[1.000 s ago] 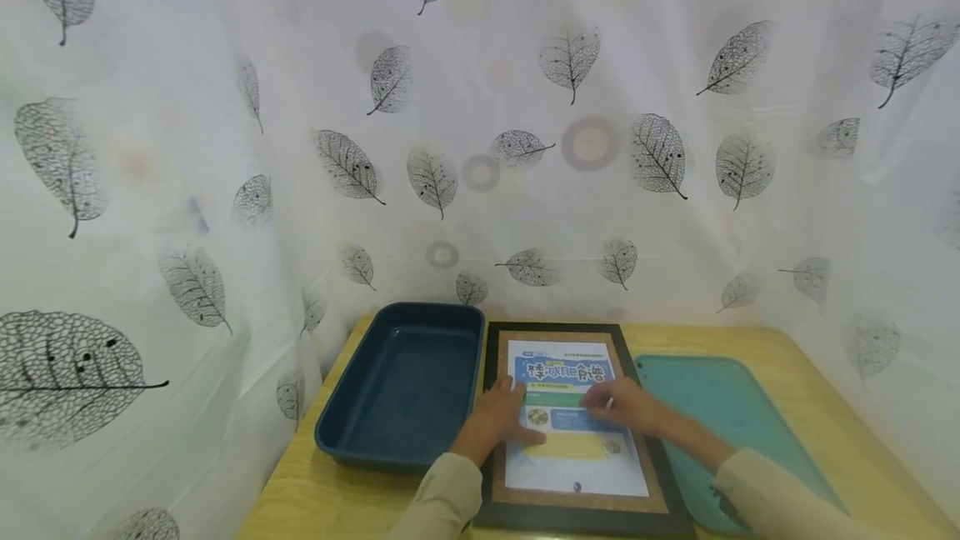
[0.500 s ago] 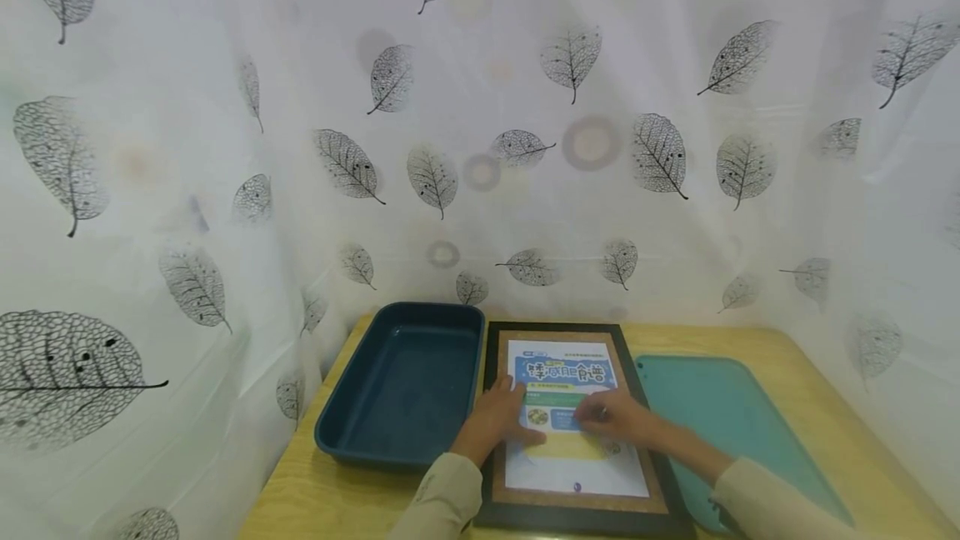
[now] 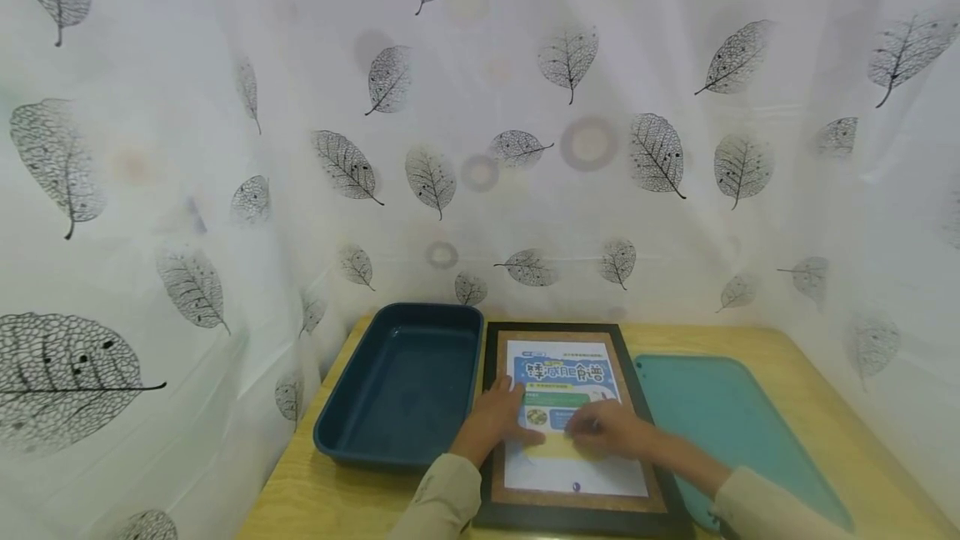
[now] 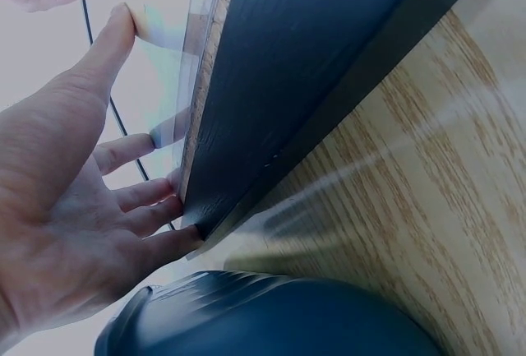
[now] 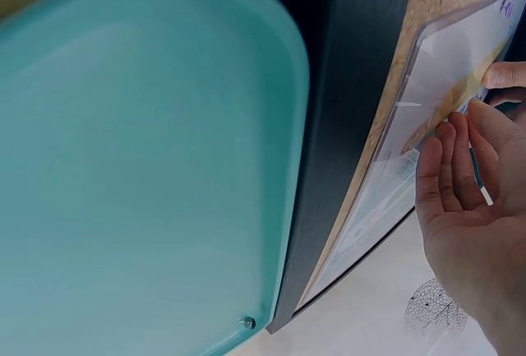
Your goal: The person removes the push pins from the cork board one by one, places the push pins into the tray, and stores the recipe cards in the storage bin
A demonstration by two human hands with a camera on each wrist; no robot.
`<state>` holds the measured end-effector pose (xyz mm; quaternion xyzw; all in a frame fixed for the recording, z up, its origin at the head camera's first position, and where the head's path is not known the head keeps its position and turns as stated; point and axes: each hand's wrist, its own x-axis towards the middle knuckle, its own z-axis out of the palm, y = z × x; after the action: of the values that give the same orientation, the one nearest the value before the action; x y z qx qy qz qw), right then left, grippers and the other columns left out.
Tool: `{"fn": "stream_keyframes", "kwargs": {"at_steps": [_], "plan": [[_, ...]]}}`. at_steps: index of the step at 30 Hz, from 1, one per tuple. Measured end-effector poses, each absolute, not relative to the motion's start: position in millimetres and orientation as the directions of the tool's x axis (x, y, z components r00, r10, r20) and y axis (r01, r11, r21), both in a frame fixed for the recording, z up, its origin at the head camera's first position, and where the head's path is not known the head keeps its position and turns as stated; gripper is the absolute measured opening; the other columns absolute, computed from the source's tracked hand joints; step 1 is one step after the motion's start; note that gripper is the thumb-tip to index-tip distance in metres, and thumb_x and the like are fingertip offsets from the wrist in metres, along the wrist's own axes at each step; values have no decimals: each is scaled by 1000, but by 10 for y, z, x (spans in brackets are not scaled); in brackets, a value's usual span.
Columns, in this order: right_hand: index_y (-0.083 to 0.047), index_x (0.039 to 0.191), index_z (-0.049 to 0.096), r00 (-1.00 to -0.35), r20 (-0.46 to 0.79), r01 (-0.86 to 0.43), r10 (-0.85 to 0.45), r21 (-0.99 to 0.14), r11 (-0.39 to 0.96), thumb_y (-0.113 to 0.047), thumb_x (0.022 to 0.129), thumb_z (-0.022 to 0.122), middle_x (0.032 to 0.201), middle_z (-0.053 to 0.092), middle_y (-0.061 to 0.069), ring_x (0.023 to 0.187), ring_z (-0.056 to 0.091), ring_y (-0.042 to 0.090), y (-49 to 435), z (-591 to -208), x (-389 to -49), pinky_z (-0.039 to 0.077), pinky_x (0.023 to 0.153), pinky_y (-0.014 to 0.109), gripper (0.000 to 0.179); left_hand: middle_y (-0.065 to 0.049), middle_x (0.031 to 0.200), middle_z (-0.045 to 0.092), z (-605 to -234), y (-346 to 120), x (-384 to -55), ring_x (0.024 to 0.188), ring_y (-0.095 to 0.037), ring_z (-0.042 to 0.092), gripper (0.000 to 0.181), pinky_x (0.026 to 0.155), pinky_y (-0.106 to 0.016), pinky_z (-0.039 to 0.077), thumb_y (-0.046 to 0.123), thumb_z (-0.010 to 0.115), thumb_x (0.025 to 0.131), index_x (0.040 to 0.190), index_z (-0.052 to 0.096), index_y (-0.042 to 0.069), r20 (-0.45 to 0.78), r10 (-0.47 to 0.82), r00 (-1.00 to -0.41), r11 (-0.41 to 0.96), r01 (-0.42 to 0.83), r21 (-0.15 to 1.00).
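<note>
A black-framed cork board [image 3: 491, 473] lies on the table. On it is a printed sheet [image 3: 540, 477], which seems to be under clear plastic. My left hand [image 3: 495, 415] rests at the board's left side with fingers and thumb spread. In the left wrist view, the fingertips of my left hand [image 4: 90, 183] touch the frame's edge and the sheet. My right hand [image 3: 611, 430] is over the middle of the sheet. In the right wrist view, the thumb and curled fingers of my right hand [image 5: 477, 175] come together at the tips; whether they pinch something small is hidden.
A dark blue basin [image 3: 405, 390] stands left of the board. To the right lies a teal tray [image 3: 720, 415], partly under my right sleeve. A small shiny metal piece [image 5: 247, 322] sits in the tray's corner. Behind the table [image 3: 750, 340] hangs a leaf-patterned curtain [image 3: 480, 215].
My right hand has slid left and slightly toward me across the sheet, its fingers drawn closer together. My left hand has stayed in place.
</note>
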<state>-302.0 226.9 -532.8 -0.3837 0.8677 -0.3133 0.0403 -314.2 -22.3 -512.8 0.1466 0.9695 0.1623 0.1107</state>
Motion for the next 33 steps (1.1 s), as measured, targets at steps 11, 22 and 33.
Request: {"fn": "stream_keyframes", "kwargs": {"at_steps": [11,22,33], "plan": [[-12,109,75,-708,148,-619,-691,-601,505,-13,94,75,103,76,-3,93,69,7,2231,-5270,-2896,60,81,25,15,-21,164,36,-5128,-220,-3151,151,-39,35,101,122,-54,34,55,88,77,154,46,6,-156,321,-934,903,252,349],[-15,107,77,-727,106,-586,-678,-612,532,-13,94,76,98,73,-9,91,67,2,2202,-5288,-2809,59,80,23,13,-20,163,37,-5129,-227,-3149,149,-39,38,101,121,-54,36,57,88,77,154,47,7,-161,315,-935,903,243,353],[-17,104,79,-721,58,-577,-691,-603,551,-15,93,77,94,73,-10,87,65,-1,2189,-5265,-2764,58,77,21,12,-21,165,34,-5144,-230,-3138,150,-42,35,102,121,-57,34,53,90,76,155,45,7,-164,304,-938,892,220,394]]}}
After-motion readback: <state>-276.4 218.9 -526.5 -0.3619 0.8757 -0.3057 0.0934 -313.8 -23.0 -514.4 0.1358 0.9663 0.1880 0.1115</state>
